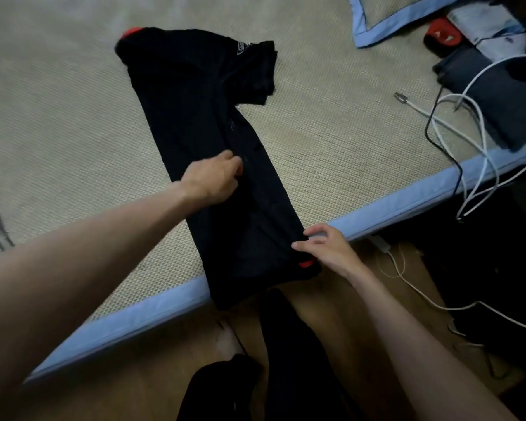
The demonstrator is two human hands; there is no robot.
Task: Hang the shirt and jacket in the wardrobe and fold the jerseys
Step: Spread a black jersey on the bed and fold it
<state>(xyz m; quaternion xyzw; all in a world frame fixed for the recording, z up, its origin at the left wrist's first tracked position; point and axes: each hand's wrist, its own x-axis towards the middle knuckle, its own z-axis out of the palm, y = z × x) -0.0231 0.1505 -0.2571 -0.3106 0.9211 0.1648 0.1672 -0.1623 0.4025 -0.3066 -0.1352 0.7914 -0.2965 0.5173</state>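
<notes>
A black jersey (213,123) with red trim lies lengthwise on the bed mat (58,117), folded into a long narrow strip with one sleeve sticking out to the right near the top. Its lower end hangs over the mat's blue edge. My left hand (213,180) sits on the middle of the strip with its fingers curled, pinching the fabric along a fold. My right hand (325,247) is at the strip's lower right corner, thumb and fingers pinching the hem just above a red patch.
A pillow with blue border (377,22) lies at the top right. White and black cables (474,141) trail over a dark folded cloth (504,101) and off the bed's edge. More dark clothing (225,387) lies on the wooden floor below, next to my legs.
</notes>
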